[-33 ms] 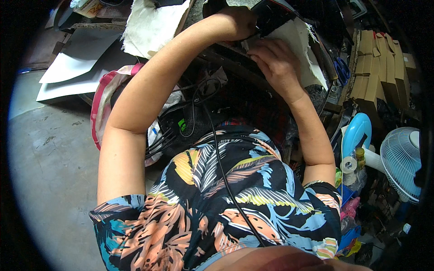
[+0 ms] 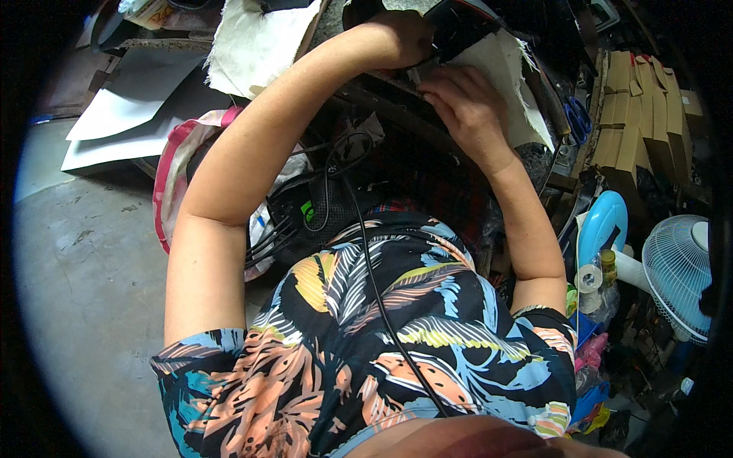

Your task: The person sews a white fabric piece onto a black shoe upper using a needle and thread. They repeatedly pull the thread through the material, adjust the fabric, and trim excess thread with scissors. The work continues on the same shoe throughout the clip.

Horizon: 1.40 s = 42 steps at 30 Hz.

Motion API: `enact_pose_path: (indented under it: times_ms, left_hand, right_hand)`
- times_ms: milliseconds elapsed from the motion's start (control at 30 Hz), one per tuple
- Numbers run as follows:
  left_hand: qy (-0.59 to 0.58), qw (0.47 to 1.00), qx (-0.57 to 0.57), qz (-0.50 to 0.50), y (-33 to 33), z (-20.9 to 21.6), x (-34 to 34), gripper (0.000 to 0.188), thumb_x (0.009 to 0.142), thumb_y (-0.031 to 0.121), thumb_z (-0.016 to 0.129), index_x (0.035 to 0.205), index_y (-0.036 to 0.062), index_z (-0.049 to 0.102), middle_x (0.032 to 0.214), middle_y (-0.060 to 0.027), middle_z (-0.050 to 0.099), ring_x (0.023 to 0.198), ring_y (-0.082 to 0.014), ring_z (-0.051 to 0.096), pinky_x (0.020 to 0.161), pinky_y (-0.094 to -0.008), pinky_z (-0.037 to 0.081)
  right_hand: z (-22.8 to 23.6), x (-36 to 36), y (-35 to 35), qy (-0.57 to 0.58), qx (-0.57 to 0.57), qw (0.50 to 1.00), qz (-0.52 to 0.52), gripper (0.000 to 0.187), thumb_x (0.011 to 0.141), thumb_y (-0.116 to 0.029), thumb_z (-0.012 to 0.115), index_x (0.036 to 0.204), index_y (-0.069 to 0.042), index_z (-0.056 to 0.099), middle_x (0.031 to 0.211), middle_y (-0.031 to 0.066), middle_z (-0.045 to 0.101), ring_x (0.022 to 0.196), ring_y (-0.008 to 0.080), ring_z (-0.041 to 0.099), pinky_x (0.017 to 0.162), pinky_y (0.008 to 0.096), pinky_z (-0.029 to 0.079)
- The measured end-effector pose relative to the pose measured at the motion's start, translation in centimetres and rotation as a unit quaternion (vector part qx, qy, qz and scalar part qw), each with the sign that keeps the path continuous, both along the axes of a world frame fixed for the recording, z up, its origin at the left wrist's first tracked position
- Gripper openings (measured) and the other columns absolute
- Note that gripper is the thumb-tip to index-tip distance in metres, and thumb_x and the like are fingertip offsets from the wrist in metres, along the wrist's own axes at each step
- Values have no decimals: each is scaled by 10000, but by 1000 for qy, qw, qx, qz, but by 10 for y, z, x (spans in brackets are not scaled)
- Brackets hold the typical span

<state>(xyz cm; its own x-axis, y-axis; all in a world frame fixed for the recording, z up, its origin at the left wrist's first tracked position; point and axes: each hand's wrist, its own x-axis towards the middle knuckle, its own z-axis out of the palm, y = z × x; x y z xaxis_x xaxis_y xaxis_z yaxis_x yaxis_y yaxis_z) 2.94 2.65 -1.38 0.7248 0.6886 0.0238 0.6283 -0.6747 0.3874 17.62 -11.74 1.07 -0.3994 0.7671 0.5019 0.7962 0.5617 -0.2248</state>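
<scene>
My left hand (image 2: 408, 38) is at the top middle, curled and partly in shadow. Its fingertips are hidden, so what it grips I cannot make out. Just below and to its right, my right hand (image 2: 469, 107) has its fingers bent and pressed together near a small pale bit between the hands. A glossy black piece (image 2: 462, 27) lies beside my left hand. Behind my right hand spreads a frayed off-white cloth (image 2: 527, 114). Another frayed off-white cloth (image 2: 256, 49) hangs to the left of my left forearm.
Blue-handled scissors (image 2: 578, 120) lie right of the cloth, near upright cardboard boxes (image 2: 622, 114). A white fan (image 2: 678, 267) stands at right. White sheets (image 2: 126, 107) and a pink-edged bag (image 2: 172, 172) are at left. A black cable (image 2: 374, 282) runs down over my shirt.
</scene>
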Motion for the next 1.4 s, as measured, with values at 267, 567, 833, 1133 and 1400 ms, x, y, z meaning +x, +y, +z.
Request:
enact_pose_path:
  times_ms: [267, 567, 833, 1133, 1400]
  left_hand:
    - [5, 1000, 5, -13, -2, 7, -3, 348, 881, 338, 643, 1094, 75, 725, 1058, -190, 707, 980, -343, 697, 861, -432, 553]
    - [-180, 972, -2, -149, -13, 14, -48, 427, 756, 175, 804, 1134, 58, 645, 1146, -151, 620, 1059, -342, 643, 895, -415, 536]
    - [-147, 986, 16, -72, -32, 20, -46, 536, 754, 174, 787, 1246, 59, 608, 1224, -196, 601, 1143, -375, 588, 982, -435, 491]
    - [-170, 983, 35, -64, -44, 24, -51, 475, 773, 199, 775, 1198, 29, 646, 1179, -215, 624, 1108, -385, 604, 959, -426, 504]
    - [-219, 973, 61, -37, -45, 17, -42, 287, 785, 111, 697, 1062, 40, 722, 1049, -198, 663, 980, -349, 665, 868, -413, 541]
  right_hand:
    - [-3, -3, 5, 100, -63, 989, 90, 167, 863, -139, 711, 1028, -115, 700, 1043, 59, 704, 989, 271, 653, 878, 398, 523]
    - [-4, 12, 1, 190, -55, 980, 18, 248, 858, -151, 719, 1097, -99, 678, 1191, 88, 604, 1083, 305, 584, 893, 394, 513]
    - [-15, -13, -7, -46, -30, 992, -117, 489, 855, -309, 725, 1276, -89, 613, 1318, 108, 567, 1179, 323, 494, 1020, 423, 422]
    - [-12, -20, -11, -57, -33, 993, -100, 537, 816, -343, 758, 1273, -93, 624, 1335, 108, 560, 1206, 326, 479, 1035, 435, 396]
    - [-9, -15, -13, -52, -9, 998, -46, 544, 805, -357, 767, 1275, -120, 632, 1319, 83, 588, 1248, 289, 476, 1047, 439, 375]
